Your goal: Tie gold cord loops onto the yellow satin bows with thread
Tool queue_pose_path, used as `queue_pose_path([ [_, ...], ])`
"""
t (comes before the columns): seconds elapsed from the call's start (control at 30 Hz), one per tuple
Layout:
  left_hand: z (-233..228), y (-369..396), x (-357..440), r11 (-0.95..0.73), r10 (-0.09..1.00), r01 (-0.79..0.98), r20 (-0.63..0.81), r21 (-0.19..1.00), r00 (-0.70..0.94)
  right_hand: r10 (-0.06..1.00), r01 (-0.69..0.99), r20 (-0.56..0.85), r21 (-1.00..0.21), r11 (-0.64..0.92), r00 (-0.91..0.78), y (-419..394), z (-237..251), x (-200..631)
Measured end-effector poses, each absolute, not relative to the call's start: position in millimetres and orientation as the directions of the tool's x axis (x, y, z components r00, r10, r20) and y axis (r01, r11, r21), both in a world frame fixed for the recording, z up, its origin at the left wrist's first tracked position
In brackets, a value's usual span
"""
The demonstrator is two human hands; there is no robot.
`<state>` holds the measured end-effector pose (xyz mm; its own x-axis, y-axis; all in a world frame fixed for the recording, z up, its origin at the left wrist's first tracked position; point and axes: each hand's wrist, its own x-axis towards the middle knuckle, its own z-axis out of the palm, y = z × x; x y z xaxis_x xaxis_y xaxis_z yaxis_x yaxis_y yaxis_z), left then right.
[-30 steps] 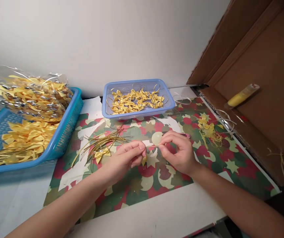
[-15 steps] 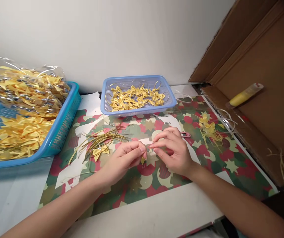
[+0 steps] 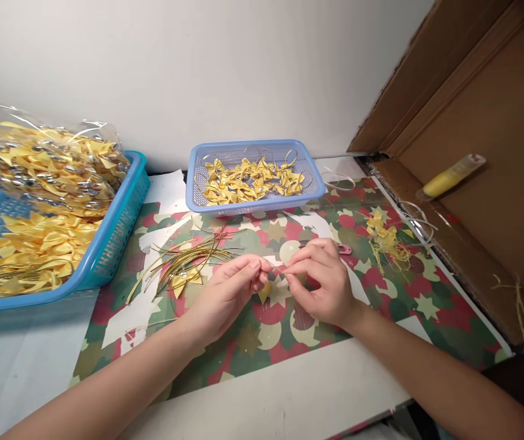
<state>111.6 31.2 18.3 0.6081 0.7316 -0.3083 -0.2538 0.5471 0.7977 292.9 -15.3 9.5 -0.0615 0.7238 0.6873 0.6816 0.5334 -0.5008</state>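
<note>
Both hands meet over the patterned mat (image 3: 381, 305): my left hand (image 3: 225, 293) and right hand (image 3: 321, 281) have their fingertips pinched together on one small yellow bow (image 3: 264, 292) and the thin gold cord (image 3: 276, 267) running between them. That bow hangs just below the left thumb, so the left hand is the nearer one, and its visible tip points down toward the mat. As far as I can tell, the cord's long axis lies left to right between the two pinches; it is too fine to be sure. Just left of my left hand lies a loose bundle of gold cords (image 3: 184, 256), fanned toward the big blue basket (image 3: 115, 244). Beyond my hands sits the small blue basket (image 3: 310, 177) of finished bows.
</note>
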Motion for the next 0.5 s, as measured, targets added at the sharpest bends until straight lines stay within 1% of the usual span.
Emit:
queue_pose_path([
  [0.17, 13.0, 30.8, 110.0, 0.552, 0.729, -0.153, -0.385, 0.820, 0.565, 0.638, 0.693, 0.751, -0.368, 0.619, -0.170, -15.9, 8.5, 292.1],
  [0.3, 11.4, 29.9, 107.0, 0.492, 0.758, -0.064, -0.392, 0.868, 0.521, 0.606, 0.714, 0.773, -0.315, 0.625, -0.190, -15.8, 9.2, 293.0],
  [0.4, 13.2, 29.7, 106.2, 0.412, 0.783, 0.008, -0.358, 0.911, 0.508, 0.589, 0.730, 0.782, -0.280, 0.623, -0.203, -15.9, 9.9, 294.1],
  [0.5, 17.9, 29.7, 106.7, 0.264, 0.819, 0.090, -0.272, 0.960, 0.505, 0.582, 0.752, 0.780, -0.236, 0.615, -0.231, -15.9, 9.9, 295.6],
])
